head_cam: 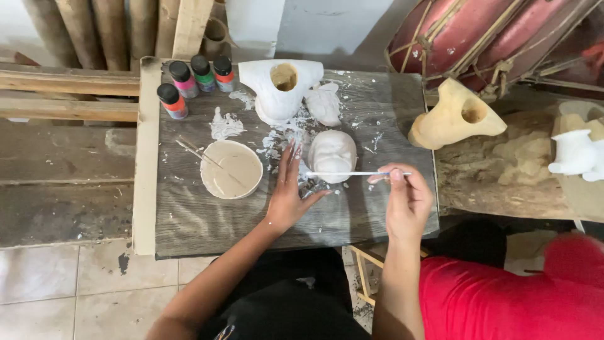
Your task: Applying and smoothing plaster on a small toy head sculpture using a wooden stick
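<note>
A small white face-shaped mask [332, 155] lies on the dark wooden board [189, 214]. My left hand [288, 192] rests flat beside it, fingers spread, fingertips near the mask's left edge. My right hand [406, 198] pinches a thin white brush [352, 174] whose tip reaches the mask's lower left edge. A round bowl of off-white paint [231, 169] sits left of my left hand, with a thin stick lying across it.
Several small paint bottles [196, 82] stand at the board's back left. A white carved piece with a hole [280, 88] and a smaller white piece [324, 104] lie behind the mask. An unpainted wooden piece [456, 116] and a white piece [576, 153] sit to the right.
</note>
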